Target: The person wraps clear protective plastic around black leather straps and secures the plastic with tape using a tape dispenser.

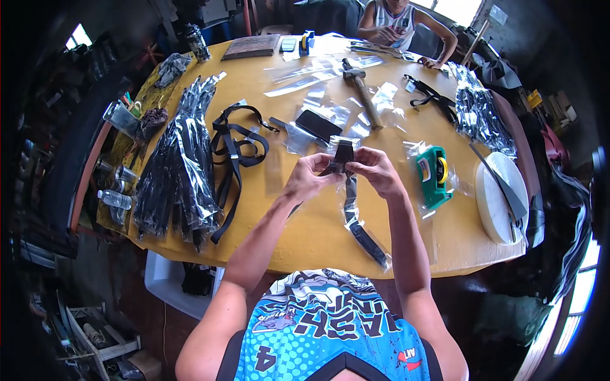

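A black strap in clear plastic point(351, 209) hangs from between my hands down toward the table's near edge. My left hand point(309, 178) pinches its folded upper part from the left, and my right hand point(375, 169) pinches it from the right, fingers closed. Just beyond my hands lies a black phone point(319, 126) on clear plastic sheets. To the left is a loose black strap point(236, 152) with buckles, beside a pile of plastic-wrapped black straps point(181, 171). A green tape dispenser point(434, 179) stands to the right.
On the yellow table point(289, 238) are a hammer point(362, 92), a round white piece point(499, 203), another wrapped pile point(484, 120), a dark board point(251, 47) and a plastic bottle point(115, 199). Another person point(406, 28) sits across the table. A white bin point(166, 279) is below its left edge.
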A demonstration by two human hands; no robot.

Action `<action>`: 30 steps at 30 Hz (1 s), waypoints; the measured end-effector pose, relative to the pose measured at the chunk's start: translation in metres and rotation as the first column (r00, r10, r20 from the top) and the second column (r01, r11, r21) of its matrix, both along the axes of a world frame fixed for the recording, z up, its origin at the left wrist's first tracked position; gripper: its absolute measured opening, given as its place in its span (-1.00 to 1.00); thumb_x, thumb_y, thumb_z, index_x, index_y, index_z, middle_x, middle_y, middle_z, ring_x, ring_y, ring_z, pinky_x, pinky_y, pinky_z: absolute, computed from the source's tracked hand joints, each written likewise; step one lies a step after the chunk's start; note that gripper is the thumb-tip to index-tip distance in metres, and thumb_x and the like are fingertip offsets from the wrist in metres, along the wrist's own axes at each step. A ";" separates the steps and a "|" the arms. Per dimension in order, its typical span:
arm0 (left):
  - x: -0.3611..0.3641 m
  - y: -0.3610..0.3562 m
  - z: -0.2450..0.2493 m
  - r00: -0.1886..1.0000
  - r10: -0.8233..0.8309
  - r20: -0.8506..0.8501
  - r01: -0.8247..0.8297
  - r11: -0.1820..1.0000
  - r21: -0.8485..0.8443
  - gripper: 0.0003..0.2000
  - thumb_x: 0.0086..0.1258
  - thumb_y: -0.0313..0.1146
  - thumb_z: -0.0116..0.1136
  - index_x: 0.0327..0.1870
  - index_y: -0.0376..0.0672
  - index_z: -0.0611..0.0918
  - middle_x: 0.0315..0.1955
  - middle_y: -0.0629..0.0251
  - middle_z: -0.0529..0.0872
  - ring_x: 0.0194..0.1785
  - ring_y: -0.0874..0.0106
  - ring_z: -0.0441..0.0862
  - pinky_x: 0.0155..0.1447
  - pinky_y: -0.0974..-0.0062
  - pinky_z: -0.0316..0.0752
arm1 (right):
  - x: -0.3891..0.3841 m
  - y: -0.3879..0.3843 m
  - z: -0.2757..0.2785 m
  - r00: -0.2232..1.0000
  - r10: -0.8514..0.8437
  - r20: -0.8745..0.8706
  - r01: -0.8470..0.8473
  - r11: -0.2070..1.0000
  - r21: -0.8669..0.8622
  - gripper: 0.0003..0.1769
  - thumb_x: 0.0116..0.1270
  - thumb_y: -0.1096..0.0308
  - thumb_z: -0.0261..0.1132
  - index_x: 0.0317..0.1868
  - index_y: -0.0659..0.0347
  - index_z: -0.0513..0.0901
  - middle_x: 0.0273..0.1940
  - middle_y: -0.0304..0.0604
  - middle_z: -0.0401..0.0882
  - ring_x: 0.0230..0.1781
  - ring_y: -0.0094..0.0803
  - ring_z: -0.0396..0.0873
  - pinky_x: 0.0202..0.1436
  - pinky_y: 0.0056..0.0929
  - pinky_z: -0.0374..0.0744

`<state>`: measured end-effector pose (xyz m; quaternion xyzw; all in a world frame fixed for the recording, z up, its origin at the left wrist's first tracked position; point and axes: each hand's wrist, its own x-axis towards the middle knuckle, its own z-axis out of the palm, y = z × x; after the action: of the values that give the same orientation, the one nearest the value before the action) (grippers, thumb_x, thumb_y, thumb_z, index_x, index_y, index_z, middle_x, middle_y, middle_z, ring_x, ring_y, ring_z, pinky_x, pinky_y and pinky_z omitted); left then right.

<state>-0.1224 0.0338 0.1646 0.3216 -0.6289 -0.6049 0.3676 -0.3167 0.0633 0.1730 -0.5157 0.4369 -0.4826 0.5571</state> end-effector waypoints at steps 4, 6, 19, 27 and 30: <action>-0.005 -0.004 -0.010 0.997 0.022 -0.079 -0.017 0.998 0.062 -0.70 0.10 -0.50 0.34 -0.13 -0.35 0.61 -0.26 0.25 0.69 -0.22 0.59 0.61 -0.05 0.65 0.49 | 0.002 -0.001 0.000 1.000 -0.024 0.011 0.024 0.999 -0.022 -0.81 0.15 0.46 0.36 -0.24 0.35 0.59 -0.33 -0.28 0.60 -0.33 -0.63 0.50 -0.20 -0.60 0.48; -0.006 -0.003 -0.008 0.996 0.028 -0.083 -0.021 0.996 0.090 -0.72 0.10 -0.53 0.34 -0.14 -0.35 0.61 -0.27 0.25 0.70 -0.22 0.58 0.61 -0.06 0.65 0.50 | 0.000 -0.001 0.000 1.000 -0.022 -0.013 0.021 1.000 -0.019 -0.80 0.15 0.45 0.36 -0.23 0.34 0.59 -0.33 -0.28 0.60 -0.32 -0.63 0.50 -0.20 -0.61 0.48; -0.011 -0.010 -0.026 0.991 0.048 -0.122 -0.027 0.985 0.168 -0.71 0.07 -0.48 0.36 -0.17 -0.30 0.61 -0.30 0.30 0.69 -0.25 0.60 0.59 -0.11 0.66 0.47 | -0.040 0.028 -0.024 0.886 -0.452 -0.100 0.449 0.892 -0.054 -0.77 0.28 0.38 0.27 -0.14 0.37 0.60 -0.29 -0.18 0.63 -0.28 -0.53 0.56 -0.16 -0.59 0.50; -0.009 -0.014 -0.026 0.996 0.064 -0.063 -0.059 0.995 0.076 -0.74 0.06 -0.57 0.35 -0.20 -0.28 0.61 -0.32 0.32 0.69 -0.29 0.61 0.60 -0.09 0.66 0.49 | -0.239 0.137 -0.085 -0.055 -0.553 -0.831 0.852 0.407 -0.328 -0.71 0.25 0.23 0.27 -0.24 0.36 0.64 -0.40 -0.15 0.64 -0.44 -0.48 0.55 -0.30 -0.53 0.52; -0.011 -0.013 -0.023 0.983 0.027 -0.182 0.002 0.987 0.159 -0.75 0.10 -0.63 0.30 -0.18 -0.34 0.58 -0.30 0.25 0.70 -0.25 0.57 0.62 -0.08 0.67 0.52 | -0.273 0.139 -0.104 0.330 -0.583 -0.743 0.827 0.557 -0.070 -0.68 0.27 0.20 0.24 -0.18 0.33 0.63 -0.35 -0.09 0.65 -0.43 -0.45 0.56 -0.32 -0.52 0.52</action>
<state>-0.1337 0.0208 0.1420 0.2966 -0.5404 -0.6776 0.4011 -0.5896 0.2024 0.0694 -0.3092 0.8640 -0.3669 0.1527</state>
